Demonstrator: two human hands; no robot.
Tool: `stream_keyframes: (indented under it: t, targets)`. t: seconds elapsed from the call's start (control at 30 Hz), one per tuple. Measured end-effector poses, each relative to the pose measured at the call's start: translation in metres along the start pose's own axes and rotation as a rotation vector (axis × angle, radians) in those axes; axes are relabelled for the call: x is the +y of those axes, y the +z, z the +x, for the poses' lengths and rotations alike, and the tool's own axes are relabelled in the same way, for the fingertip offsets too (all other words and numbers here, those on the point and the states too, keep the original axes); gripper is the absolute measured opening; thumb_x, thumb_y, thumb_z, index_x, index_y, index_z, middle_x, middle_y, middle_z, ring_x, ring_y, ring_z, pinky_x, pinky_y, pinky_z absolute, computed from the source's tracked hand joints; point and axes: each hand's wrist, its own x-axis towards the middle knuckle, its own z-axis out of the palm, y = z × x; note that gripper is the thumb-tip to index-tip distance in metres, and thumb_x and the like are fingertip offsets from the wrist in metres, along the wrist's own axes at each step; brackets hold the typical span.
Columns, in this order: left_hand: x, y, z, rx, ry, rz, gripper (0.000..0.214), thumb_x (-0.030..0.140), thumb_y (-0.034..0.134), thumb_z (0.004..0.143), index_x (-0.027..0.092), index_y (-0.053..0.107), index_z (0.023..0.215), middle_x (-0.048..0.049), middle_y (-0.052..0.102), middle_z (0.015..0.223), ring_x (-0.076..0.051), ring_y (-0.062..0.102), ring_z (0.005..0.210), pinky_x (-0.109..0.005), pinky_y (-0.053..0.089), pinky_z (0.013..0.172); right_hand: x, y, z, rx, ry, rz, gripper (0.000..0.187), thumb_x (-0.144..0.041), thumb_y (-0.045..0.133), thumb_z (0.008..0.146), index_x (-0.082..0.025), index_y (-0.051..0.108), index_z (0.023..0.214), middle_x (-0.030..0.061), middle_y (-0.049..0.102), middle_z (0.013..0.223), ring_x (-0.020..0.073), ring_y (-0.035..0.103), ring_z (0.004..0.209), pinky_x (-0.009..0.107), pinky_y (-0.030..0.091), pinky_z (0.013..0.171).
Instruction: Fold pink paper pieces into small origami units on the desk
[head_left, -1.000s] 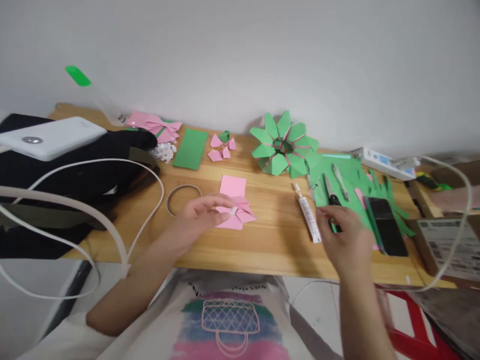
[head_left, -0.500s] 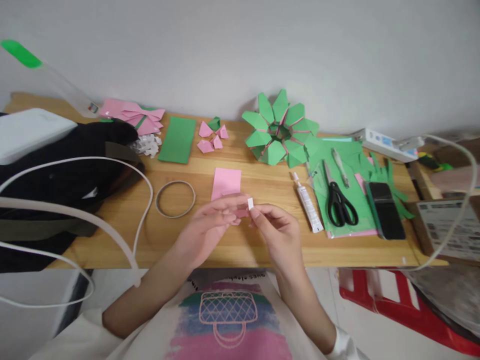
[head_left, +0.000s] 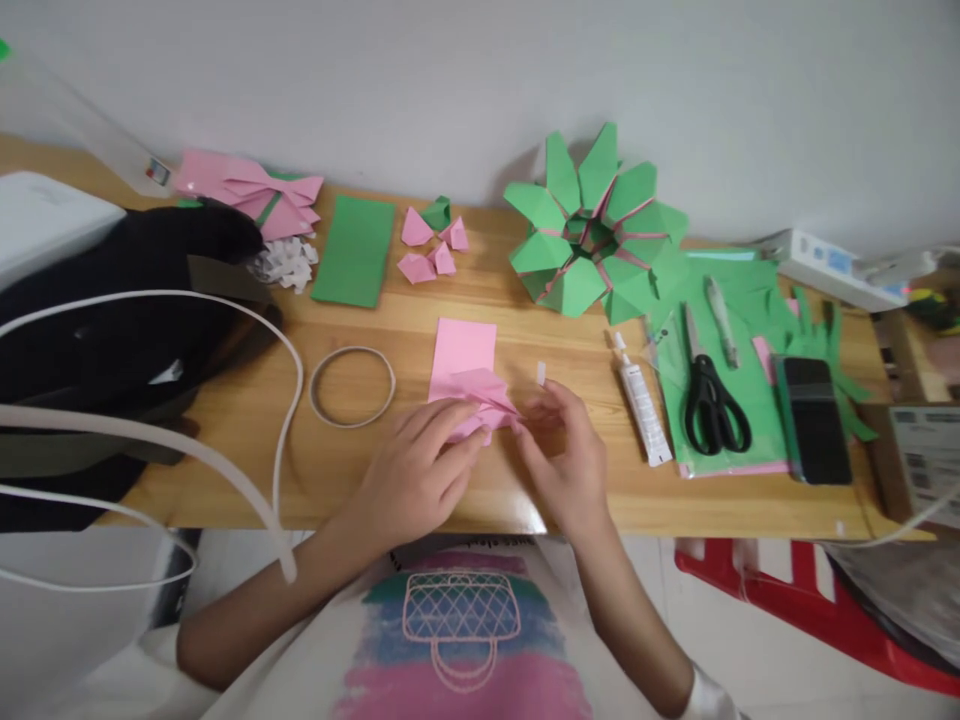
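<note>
My left hand [head_left: 420, 475] lies on a folded pink paper piece [head_left: 484, 395] on the wooden table [head_left: 225, 450], its fingers pressing the paper's lower left side. My right hand [head_left: 566, 455] is beside it, with fingertips pinching the paper's right tip. A small white strip [head_left: 541, 373] sits just above my right fingers; whether it rests on the table or sticks to a finger is unclear. A flat pink sheet [head_left: 463, 347] lies under the folded piece.
A green paper wreath [head_left: 592, 235] stands at the back. A glue tube [head_left: 641, 410], scissors [head_left: 712, 395], green sheets [head_left: 739, 330] and a phone [head_left: 817, 420] lie at the right. A tape ring [head_left: 352, 385], small pink folds [head_left: 429, 250], a green sheet [head_left: 354, 250] and a black bag [head_left: 112, 320] are at the left.
My right hand came from the scissors at the right to the middle, took a small white strip, and both hands went down onto the folded pink paper. The view tilted downward.
</note>
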Motion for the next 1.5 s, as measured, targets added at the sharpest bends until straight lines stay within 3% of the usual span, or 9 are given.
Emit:
stream_keyframes:
  t: [0.23, 0.57, 0.8, 1.2, 1.5]
  targets:
    - [-0.008, 0.004, 0.004, -0.148, -0.074, 0.064, 0.031, 0.014, 0.050, 0.089, 0.013, 0.067, 0.115, -0.0200, 0.060, 0.129, -0.034, 0.054, 0.121, -0.052, 0.048, 0.098, 0.008, 0.013, -0.001, -0.056, -0.012, -0.062, 0.045, -0.019, 0.060, 0.085, -0.025, 0.047, 0.128, 0.0056, 0.070, 0.098, 0.0212, 0.067, 0.086, 0.039, 0.056, 0.076]
    - [-0.015, 0.004, 0.011, -0.258, 0.010, 0.119, 0.028, 0.022, 0.050, 0.093, 0.010, 0.064, 0.114, -0.0213, 0.058, 0.135, -0.033, 0.053, 0.127, -0.049, 0.044, 0.104, 0.005, 0.012, 0.002, -0.047, -0.143, -0.167, 0.047, -0.014, 0.055, 0.087, -0.025, 0.045, 0.132, 0.0071, 0.071, 0.104, 0.0225, 0.068, 0.089, 0.042, 0.056, 0.078]
    - [-0.017, 0.005, 0.015, -0.259, 0.055, 0.146, 0.026, 0.019, 0.052, 0.092, 0.006, 0.065, 0.112, -0.0201, 0.068, 0.120, -0.033, 0.060, 0.119, -0.047, 0.045, 0.103, 0.005, 0.011, 0.002, -0.053, -0.165, -0.185, 0.048, -0.011, 0.054, 0.087, -0.025, 0.044, 0.132, 0.0079, 0.070, 0.108, 0.0228, 0.068, 0.089, 0.042, 0.057, 0.077]
    - [-0.018, 0.007, 0.003, -0.312, 0.029, 0.235, 0.039, 0.031, 0.055, 0.093, 0.010, 0.060, 0.125, -0.0142, 0.067, 0.123, -0.032, 0.056, 0.122, -0.045, 0.042, 0.105, 0.009, 0.008, 0.006, -0.022, -0.317, -0.262, 0.049, -0.006, 0.054, 0.087, -0.023, 0.044, 0.131, 0.0038, 0.073, 0.096, 0.0216, 0.069, 0.087, 0.039, 0.058, 0.076]
    - [-0.022, 0.006, 0.000, -0.311, 0.048, 0.205, 0.046, 0.036, 0.056, 0.092, 0.009, 0.057, 0.129, -0.0166, 0.065, 0.124, -0.033, 0.054, 0.123, -0.046, 0.041, 0.106, 0.007, 0.006, 0.010, -0.124, -0.408, -0.259, 0.062, -0.010, 0.056, 0.088, -0.022, 0.032, 0.144, 0.0122, 0.068, 0.121, 0.0249, 0.064, 0.111, 0.042, 0.056, 0.089]
